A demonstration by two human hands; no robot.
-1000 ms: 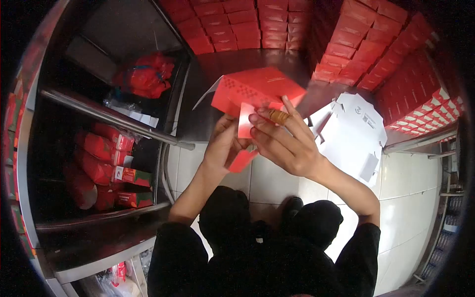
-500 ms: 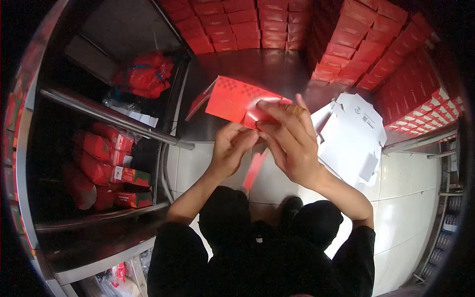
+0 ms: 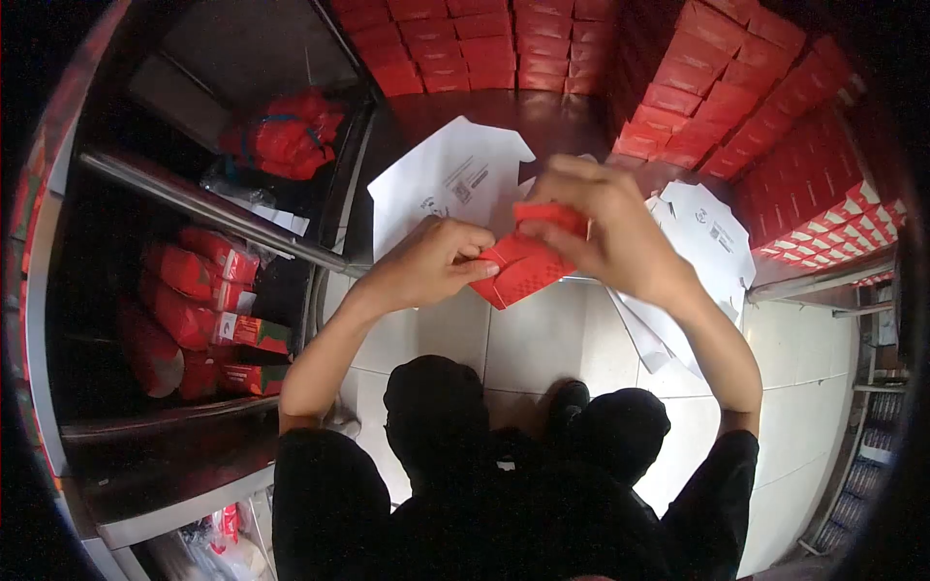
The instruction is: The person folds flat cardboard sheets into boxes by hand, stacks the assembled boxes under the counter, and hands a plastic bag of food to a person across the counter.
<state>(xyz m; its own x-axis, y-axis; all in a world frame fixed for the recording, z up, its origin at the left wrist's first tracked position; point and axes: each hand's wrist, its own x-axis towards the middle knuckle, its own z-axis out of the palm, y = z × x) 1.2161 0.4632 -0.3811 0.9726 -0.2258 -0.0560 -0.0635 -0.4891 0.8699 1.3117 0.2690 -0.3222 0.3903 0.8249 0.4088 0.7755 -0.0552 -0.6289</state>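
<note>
In the head view, a partly folded red carton (image 3: 528,271) is held up between my two hands, its white printed inner side (image 3: 436,189) spread out behind them. My left hand (image 3: 434,257) pinches the carton's left corner between thumb and fingers. At its right side my right hand (image 3: 605,223) grips a red flap, thumb in front and fingers curled over the top. A small dark checkered pattern shows on the red side near my right thumb.
White flat cartons (image 3: 702,232) lie to the right on the dark table (image 3: 542,111). Stacks of red boxes (image 3: 678,97) rise behind and at the right. A metal rail (image 3: 208,208) and a shelf with red packages (image 3: 194,290) stand at the left.
The carton has turned, so its white printed side now shows behind the hands and the red part sits lower. My right hand has moved up and curled over a red flap.
</note>
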